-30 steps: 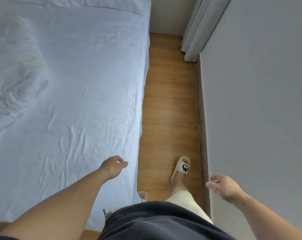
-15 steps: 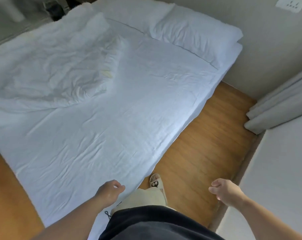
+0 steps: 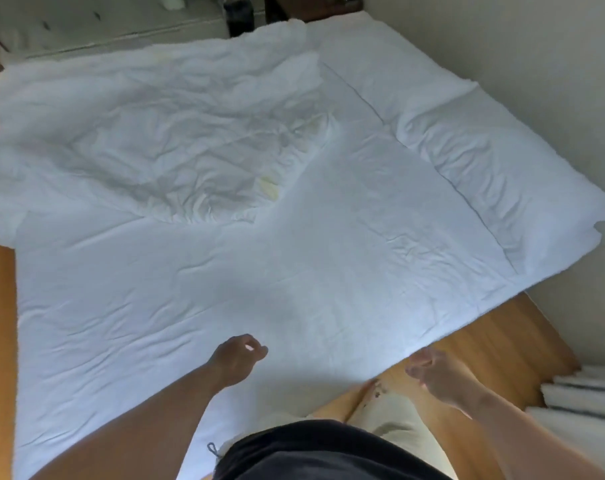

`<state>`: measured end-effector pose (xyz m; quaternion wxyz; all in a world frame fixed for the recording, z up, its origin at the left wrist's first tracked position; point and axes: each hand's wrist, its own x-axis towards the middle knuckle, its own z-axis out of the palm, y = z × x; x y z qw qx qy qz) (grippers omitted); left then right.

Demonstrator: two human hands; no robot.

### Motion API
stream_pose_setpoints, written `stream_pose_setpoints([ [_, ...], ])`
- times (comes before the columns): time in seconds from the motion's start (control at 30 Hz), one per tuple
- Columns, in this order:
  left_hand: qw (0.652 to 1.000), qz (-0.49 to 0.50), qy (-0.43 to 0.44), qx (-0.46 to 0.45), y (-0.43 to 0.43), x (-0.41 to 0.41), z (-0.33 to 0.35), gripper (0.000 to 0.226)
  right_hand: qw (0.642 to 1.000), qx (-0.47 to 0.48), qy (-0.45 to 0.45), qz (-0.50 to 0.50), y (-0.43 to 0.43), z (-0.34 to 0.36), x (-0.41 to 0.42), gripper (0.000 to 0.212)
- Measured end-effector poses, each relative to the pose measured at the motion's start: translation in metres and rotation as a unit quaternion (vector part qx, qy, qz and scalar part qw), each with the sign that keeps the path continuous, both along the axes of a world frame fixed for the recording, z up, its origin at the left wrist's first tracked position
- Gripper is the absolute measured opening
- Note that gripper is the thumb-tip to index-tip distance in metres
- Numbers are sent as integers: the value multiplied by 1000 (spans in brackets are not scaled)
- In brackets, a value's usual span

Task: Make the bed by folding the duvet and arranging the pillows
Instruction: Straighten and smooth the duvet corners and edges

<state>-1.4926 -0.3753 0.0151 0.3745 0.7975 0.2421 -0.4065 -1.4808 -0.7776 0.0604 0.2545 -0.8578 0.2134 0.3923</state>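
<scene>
A crumpled white duvet [image 3: 148, 133] lies bunched on the far left part of the bed. The white sheet [image 3: 259, 289] covers the rest of the mattress. Two white pillows lie along the wall side at the right: one pillow [image 3: 495, 181] nearer, another pillow [image 3: 391, 74] farther back. My left hand [image 3: 240, 358] hovers over the near edge of the sheet, fingers loosely curled, holding nothing. My right hand [image 3: 432, 375] hangs over the floor beside the bed, fingers loosely curled and empty.
Wooden floor [image 3: 502, 341] runs along the near right side of the bed and also shows at the left. A pale wall [image 3: 536, 46] stands behind the pillows. Folded curtain [image 3: 585, 396] hangs at the right edge. Furniture stands beyond the bed's far end.
My view has swung left from the floor strip onto the whole bed. Both hands have stayed low in front of me, empty, the left one now over the sheet.
</scene>
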Motion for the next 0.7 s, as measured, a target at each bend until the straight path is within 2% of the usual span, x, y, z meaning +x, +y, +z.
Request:
stream_pose_setpoints([
  [0.1,999,30,-16,11,-13,34,2,29,998,10,-1,64,-7,-6,73,18],
  [0.2,995,96,8,35,-26,55,-5,31,991,13,4,135,-11,-11,140,8],
  [0.27,990,131,20,57,-44,71,-2,27,984,16,9,179,-17,-16,183,9],
  [0.4,984,131,45,117,-84,113,12,31,973,28,25,228,-37,-36,270,20],
  [0.5,982,120,58,131,-108,155,13,35,959,38,33,279,-39,-45,329,19],
  [0.7,985,92,43,142,-118,251,-32,42,946,16,30,324,-26,-91,430,30],
])
